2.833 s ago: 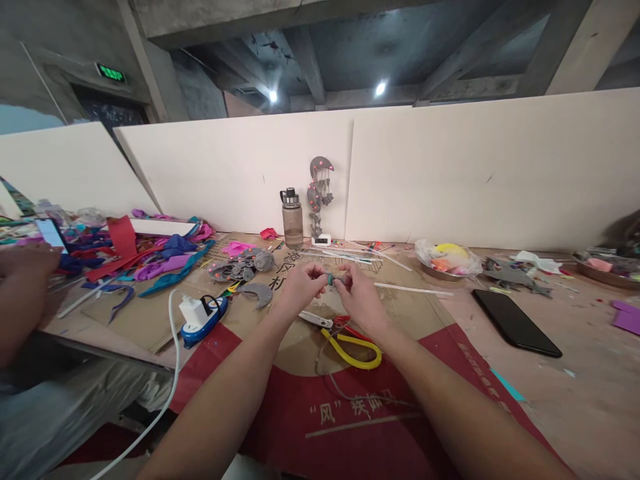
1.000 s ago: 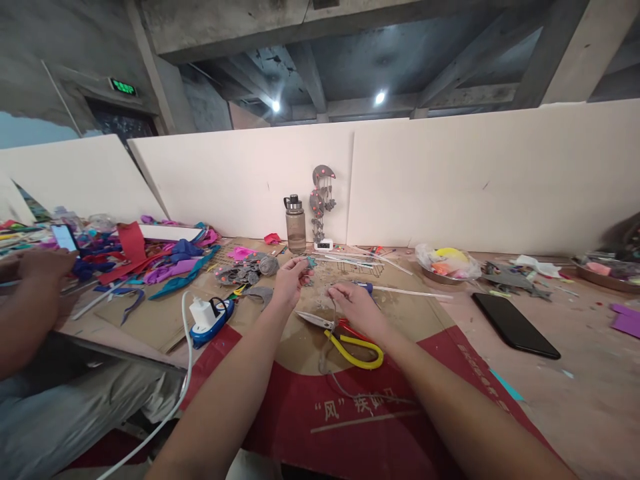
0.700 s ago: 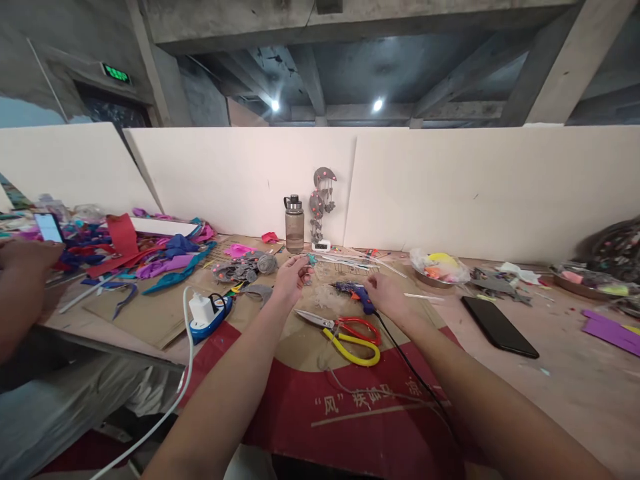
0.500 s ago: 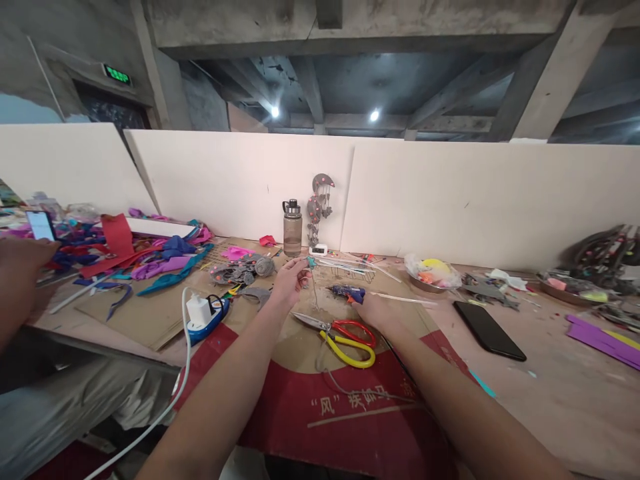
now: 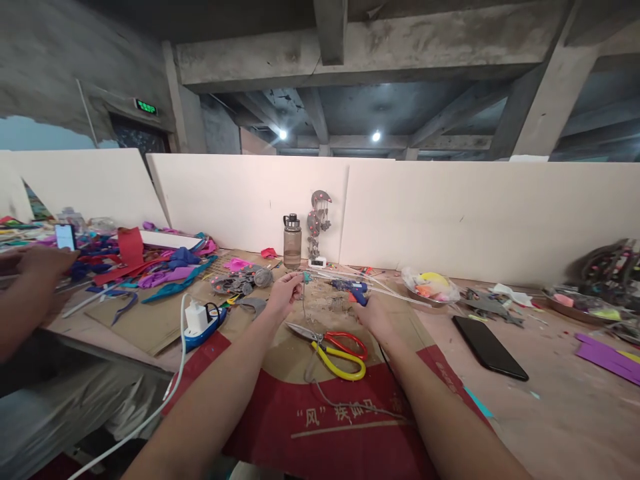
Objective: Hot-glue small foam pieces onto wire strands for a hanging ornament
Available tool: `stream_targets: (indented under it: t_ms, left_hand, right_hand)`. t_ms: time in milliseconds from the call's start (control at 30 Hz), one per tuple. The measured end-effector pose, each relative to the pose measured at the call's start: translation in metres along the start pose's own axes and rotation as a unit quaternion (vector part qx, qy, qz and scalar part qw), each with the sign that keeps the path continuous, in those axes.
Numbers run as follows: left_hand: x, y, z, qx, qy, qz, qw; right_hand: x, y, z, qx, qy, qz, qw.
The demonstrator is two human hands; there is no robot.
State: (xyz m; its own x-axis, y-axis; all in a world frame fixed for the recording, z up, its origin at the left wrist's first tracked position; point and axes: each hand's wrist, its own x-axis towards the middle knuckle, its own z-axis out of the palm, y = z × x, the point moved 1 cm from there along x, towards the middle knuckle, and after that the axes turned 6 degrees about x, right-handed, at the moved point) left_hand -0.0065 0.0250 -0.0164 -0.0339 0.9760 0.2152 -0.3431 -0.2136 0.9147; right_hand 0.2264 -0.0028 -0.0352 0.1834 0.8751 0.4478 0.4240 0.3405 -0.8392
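My left hand (image 5: 284, 293) pinches a small teal piece (image 5: 307, 277), from which a thin grey cord hangs down. In my right hand (image 5: 369, 313) is the handle of a blue glue gun (image 5: 350, 287), its nozzle pointing left toward the teal piece but apart from it. Scissors (image 5: 333, 350) with one red and one yellow handle lie partly open on the cardboard between my forearms. Behind the hands stand a brown bottle (image 5: 293, 243) and a small white clock (image 5: 317, 263), with a grey hanging ornament (image 5: 319, 220) against the white board.
A black phone (image 5: 490, 347) lies on the right. A bagged bowl (image 5: 431, 287) sits farther back. At left are a power strip (image 5: 205, 327) with a white cable, colourful fabric scraps (image 5: 175, 260) and another person's hand (image 5: 47, 263) beside a lit phone (image 5: 65, 235).
The view has tilted up slightly. My right hand has raised the glue gun and its nozzle is nearer the teal piece. The other person's hand has moved away from the camera.
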Motion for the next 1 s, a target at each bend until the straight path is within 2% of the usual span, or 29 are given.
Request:
stream_targets:
  t_ms: [133, 233, 333, 433, 533, 733, 1000]
  left_hand:
    - [0.0, 0.001, 0.0, 0.011, 0.01, 0.005, 1.0]
    - [0.001, 0.001, 0.0, 0.02, 0.021, 0.005, 1.0]
    - [0.002, -0.001, 0.0, 0.02, 0.025, 0.006, 0.999]
    - [0.002, -0.002, 0.0, 0.024, 0.015, 0.007, 1.0]
    - [0.001, -0.001, 0.002, 0.022, 0.008, 0.012, 1.0]
    - [0.0, 0.002, 0.003, 0.014, 0.001, 0.022, 1.0]
    - [-0.001, 0.003, 0.005, 0.011, 0.026, 0.034, 0.999]
  right_hand:
    - [0.001, -0.011, 0.0, -0.004, 0.019, 0.028, 0.999]
    - [-0.004, -0.022, 0.002, 0.032, 0.0, 0.053, 0.998]
    - [-0.01, -0.035, 0.005, 0.149, -0.02, 0.062, 0.987]
    - [-0.016, -0.046, 0.009, 0.285, -0.051, 0.07, 0.955]
    - [-0.021, -0.053, 0.012, 0.342, -0.085, 0.081, 0.932]
    - [-0.024, -0.056, 0.012, 0.322, -0.085, 0.03, 0.942]
    - [-0.035, -0.058, 0.017, 0.245, -0.092, -0.005, 0.965]
